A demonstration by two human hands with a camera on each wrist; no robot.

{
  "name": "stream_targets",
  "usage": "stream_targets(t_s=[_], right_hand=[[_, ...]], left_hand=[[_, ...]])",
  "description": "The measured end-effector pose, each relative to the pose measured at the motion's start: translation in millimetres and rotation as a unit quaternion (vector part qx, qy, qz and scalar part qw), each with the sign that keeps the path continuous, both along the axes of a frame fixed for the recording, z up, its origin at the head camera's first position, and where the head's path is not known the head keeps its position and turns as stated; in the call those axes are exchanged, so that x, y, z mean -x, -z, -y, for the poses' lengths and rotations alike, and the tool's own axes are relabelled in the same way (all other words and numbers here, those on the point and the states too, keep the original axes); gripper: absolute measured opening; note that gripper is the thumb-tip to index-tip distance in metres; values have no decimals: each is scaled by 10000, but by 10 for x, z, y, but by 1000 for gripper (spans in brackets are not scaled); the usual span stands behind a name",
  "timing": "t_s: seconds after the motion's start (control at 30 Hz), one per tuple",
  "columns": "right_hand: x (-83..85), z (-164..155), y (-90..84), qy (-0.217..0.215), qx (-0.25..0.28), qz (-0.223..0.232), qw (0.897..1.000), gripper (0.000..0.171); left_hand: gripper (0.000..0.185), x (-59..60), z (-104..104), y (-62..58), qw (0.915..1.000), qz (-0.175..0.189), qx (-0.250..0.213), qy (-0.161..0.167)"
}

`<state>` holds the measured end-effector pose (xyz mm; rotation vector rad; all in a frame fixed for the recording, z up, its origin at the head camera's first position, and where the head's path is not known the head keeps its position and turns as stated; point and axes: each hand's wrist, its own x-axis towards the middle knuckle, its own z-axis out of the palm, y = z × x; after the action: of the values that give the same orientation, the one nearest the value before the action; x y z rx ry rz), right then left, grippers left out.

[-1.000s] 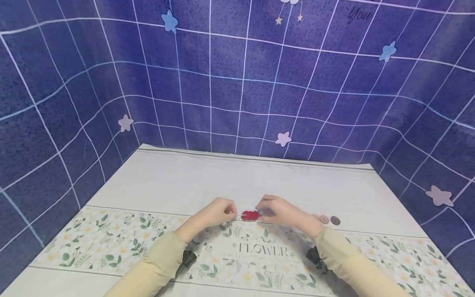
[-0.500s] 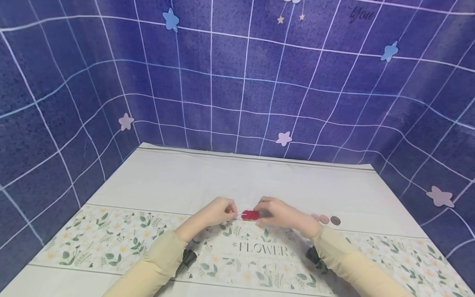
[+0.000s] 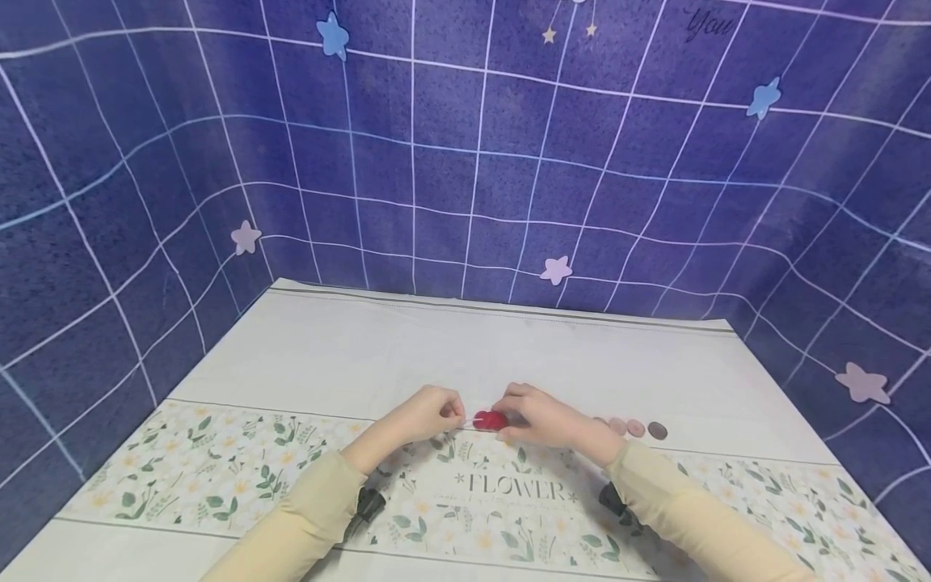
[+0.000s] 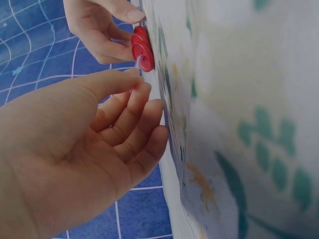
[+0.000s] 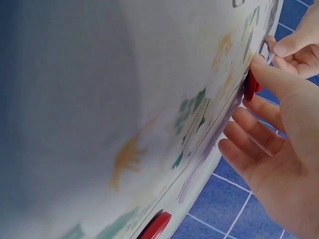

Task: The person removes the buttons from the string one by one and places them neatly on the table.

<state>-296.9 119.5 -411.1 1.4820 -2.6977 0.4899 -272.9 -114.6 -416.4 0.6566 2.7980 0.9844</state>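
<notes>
Several red buttons (image 4: 143, 52) sit bunched and overlapping between the hands, with a pale lilac string (image 4: 138, 62) coming out of the nearest one. My left hand (image 3: 434, 412) pinches that string between thumb and index fingertip, just left of the buttons; its other fingers curl loosely. From the right, my right hand (image 3: 541, 415) pinches the red buttons (image 5: 250, 84) between thumb and index finger, partly covering them in the head view. More lilac string (image 5: 197, 167) trails along the tabletop below the right fingers.
Right of my right wrist lie a dark brown disc (image 3: 658, 430) and several pinkish ones (image 3: 636, 428). At the bottom of the right wrist view is another red button (image 5: 156, 226). A white tablecloth (image 3: 407, 347) with a floral band covers the table; blue grid-patterned cloth (image 3: 451, 178) surrounds it.
My right hand has slid slightly left over the red buttons, covering more of them and uncovering another disc by its wrist. My left hand has stayed in place, pinching the string.
</notes>
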Motion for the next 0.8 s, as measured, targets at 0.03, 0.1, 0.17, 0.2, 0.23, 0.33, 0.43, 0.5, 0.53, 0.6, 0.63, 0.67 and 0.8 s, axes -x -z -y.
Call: stream_targets(t_s=[0.03, 0.1, 0.17, 0.2, 0.23, 0.33, 0.43, 0.5, 0.53, 0.6, 0.63, 0.67, 0.8], right_hand=[[1, -1, 3, 12, -5, -35, 10000, 37], [1, 2, 9, 35, -7, -81, 10000, 35], [-2, 6, 15, 53, 7, -92, 9999, 34], [-3, 8, 17, 60, 13, -91, 9999, 34], [-6, 12, 18, 62, 17, -86, 9999, 33], [-12, 21, 20, 109, -25, -16, 9999, 34], [-20, 26, 20, 191, -104, 54, 9997, 32], [-26, 24, 21, 225, -118, 117, 9996, 30], [-32, 23, 19, 215, -99, 133, 9996, 29], [-41, 25, 21, 171, -61, 127, 9998, 27], [-44, 25, 23, 147, -36, 115, 9998, 27], [-45, 26, 25, 107, -2, 88, 9999, 27], [-37, 30, 40, 24, 12, -66, 10000, 29]], left_hand=[[5, 0, -3, -4, 10000, -1, 13, 0], [6, -1, -6, -11, 10000, -24, 30, -4], [6, 0, -10, -15, 10000, -33, 39, -12], [6, -1, -11, -19, 10000, -12, 41, -33], [6, -3, -13, -20, 10000, -5, 45, -41], [5, -10, -15, -22, 10000, 16, 31, -57], [5, -13, -10, -13, 10000, 12, 25, -42], [5, -14, -6, -2, 10000, 22, 3, -31], [5, -13, -4, 4, 10000, 22, 11, -30], [5, -12, -1, 13, 10000, 24, 12, -20], [5, -12, 1, 14, 10000, 36, 16, -33], [5, -12, 1, 16, 10000, 29, 22, -30], [5, -6, -2, 13, 10000, -34, 55, -15]])
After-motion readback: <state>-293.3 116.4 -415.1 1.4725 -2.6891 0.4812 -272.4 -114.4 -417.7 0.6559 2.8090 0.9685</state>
